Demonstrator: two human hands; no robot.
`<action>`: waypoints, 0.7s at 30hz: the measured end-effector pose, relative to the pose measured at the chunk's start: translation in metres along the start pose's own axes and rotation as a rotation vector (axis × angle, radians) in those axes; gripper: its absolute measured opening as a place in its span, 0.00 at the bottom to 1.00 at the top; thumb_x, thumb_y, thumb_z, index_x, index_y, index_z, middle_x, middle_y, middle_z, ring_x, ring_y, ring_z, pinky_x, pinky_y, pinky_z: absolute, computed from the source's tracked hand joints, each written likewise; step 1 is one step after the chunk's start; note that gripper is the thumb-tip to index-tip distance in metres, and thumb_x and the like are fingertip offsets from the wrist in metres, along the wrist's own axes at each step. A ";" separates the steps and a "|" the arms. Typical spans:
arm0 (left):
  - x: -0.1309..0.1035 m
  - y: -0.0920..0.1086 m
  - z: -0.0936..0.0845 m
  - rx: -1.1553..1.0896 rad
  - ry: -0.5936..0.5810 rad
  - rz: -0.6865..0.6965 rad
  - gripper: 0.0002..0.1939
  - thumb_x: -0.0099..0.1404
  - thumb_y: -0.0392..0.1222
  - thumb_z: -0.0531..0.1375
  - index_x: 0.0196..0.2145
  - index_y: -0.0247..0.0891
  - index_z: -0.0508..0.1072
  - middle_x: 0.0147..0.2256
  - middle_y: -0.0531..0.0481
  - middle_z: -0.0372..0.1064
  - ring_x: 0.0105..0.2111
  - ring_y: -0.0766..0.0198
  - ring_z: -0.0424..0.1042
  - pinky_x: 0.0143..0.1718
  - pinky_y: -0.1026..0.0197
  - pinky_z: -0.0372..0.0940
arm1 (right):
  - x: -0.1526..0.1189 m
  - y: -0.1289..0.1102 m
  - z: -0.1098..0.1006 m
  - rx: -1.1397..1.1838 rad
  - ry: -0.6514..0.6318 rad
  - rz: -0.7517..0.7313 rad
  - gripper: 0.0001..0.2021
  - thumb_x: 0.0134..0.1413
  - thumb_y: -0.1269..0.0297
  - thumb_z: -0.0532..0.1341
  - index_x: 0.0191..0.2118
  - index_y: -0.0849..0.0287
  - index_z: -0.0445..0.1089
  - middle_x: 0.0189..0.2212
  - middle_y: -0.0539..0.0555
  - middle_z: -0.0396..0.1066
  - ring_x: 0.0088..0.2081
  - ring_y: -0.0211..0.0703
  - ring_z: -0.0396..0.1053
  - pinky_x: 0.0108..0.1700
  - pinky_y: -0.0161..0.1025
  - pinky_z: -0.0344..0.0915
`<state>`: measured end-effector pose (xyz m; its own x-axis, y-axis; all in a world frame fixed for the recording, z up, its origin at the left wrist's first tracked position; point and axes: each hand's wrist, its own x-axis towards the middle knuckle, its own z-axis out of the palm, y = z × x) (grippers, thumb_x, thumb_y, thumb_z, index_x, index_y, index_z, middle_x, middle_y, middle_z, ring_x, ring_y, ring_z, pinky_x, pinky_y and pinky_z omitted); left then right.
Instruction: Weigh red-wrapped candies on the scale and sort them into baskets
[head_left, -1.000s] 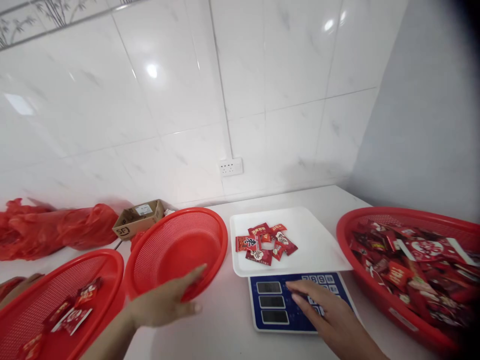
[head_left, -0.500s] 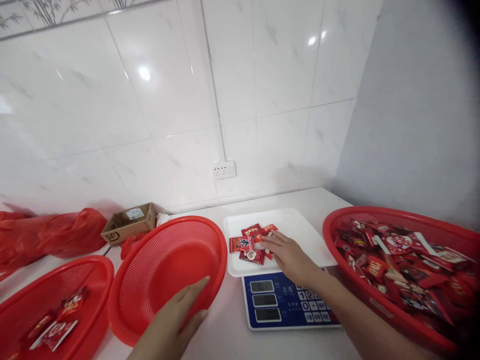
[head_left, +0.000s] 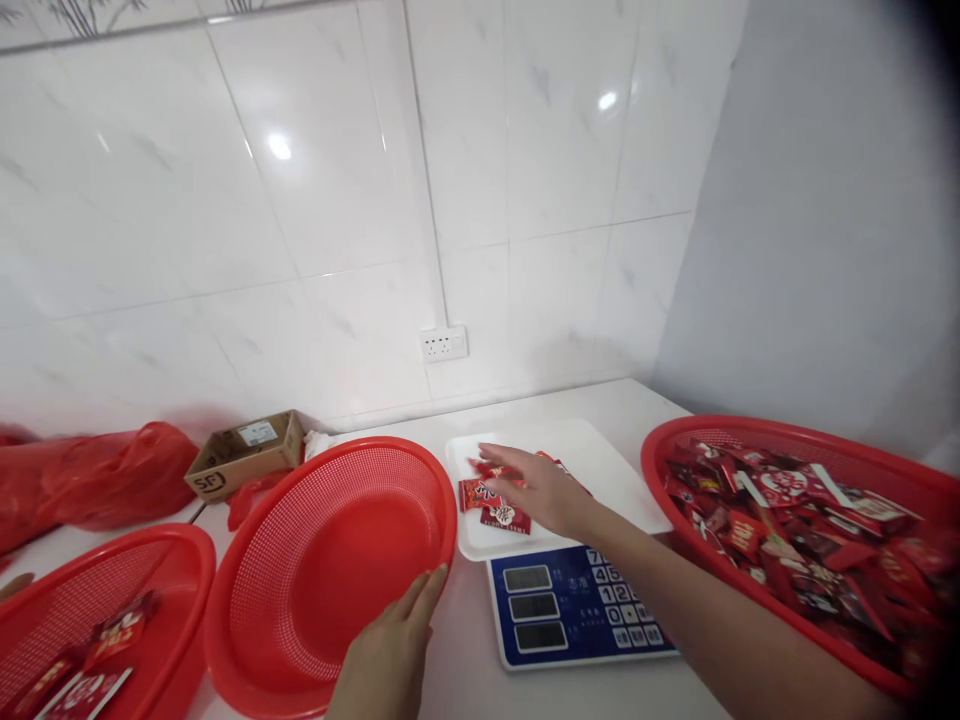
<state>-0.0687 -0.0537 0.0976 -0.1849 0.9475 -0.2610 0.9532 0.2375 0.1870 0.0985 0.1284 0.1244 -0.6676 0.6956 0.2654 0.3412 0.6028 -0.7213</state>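
Observation:
My left hand [head_left: 394, 640] has its fingers at the near right rim of the round red plastic basket [head_left: 330, 470], which looks gripped there. Only the basket's bare bottom and mesh wall show inside. Over the white tray [head_left: 600, 490] of a digital scale [head_left: 555, 605], my right hand [head_left: 536, 490] has a slightly blurred small red packet [head_left: 491, 468] between thumb and fingers. Below it on the tray lie other red snack packets, one with a white emblem [head_left: 504, 517]. Another packet peeks out behind the hand, partly hidden.
A large red basket [head_left: 675, 430] heaped with red packets stands at right. At left, another red basket [head_left: 199, 560] holds a few packets, and a person's fingertips [head_left: 16, 585] show at its far edge. Behind are a cardboard box [head_left: 244, 460] and red plastic bags [head_left: 105, 475].
My right hand has moved left across the tray, and a packet now shows between its fingers. My left hand has shifted right, from over the basket onto its rim.

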 end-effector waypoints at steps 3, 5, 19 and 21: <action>0.000 -0.001 0.002 -0.016 0.007 -0.017 0.33 0.61 0.27 0.43 0.63 0.47 0.50 0.62 0.51 0.54 0.55 0.56 0.65 0.46 0.55 0.67 | 0.015 -0.013 0.016 -0.050 -0.113 -0.035 0.27 0.59 0.58 0.52 0.63 0.56 0.53 0.62 0.56 0.55 0.62 0.47 0.53 0.59 0.45 0.55; -0.001 -0.003 0.004 -0.033 -0.003 -0.018 0.34 0.61 0.27 0.44 0.63 0.47 0.50 0.62 0.51 0.54 0.55 0.56 0.65 0.45 0.54 0.67 | 0.018 -0.007 0.026 -0.210 -0.197 -0.017 0.27 0.57 0.59 0.55 0.62 0.57 0.55 0.63 0.59 0.54 0.63 0.50 0.49 0.61 0.48 0.50; -0.001 -0.009 0.007 -0.110 0.009 -0.014 0.35 0.60 0.26 0.44 0.61 0.53 0.52 0.61 0.50 0.56 0.56 0.51 0.62 0.54 0.33 0.52 | 0.008 0.026 0.035 -0.567 -0.079 -0.059 0.15 0.60 0.71 0.51 0.49 0.58 0.69 0.46 0.60 0.73 0.46 0.51 0.69 0.46 0.44 0.63; -0.001 -0.008 0.007 -0.097 0.005 -0.006 0.34 0.60 0.27 0.43 0.62 0.52 0.51 0.61 0.49 0.55 0.56 0.50 0.62 0.53 0.32 0.52 | 0.013 0.021 0.034 -0.554 -0.031 -0.026 0.16 0.61 0.70 0.50 0.51 0.58 0.67 0.47 0.61 0.72 0.46 0.50 0.69 0.45 0.43 0.64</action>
<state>-0.0749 -0.0580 0.0893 -0.1917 0.9470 -0.2577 0.9245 0.2623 0.2764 0.0748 0.1366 0.0912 -0.6970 0.6709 0.2533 0.6157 0.7409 -0.2684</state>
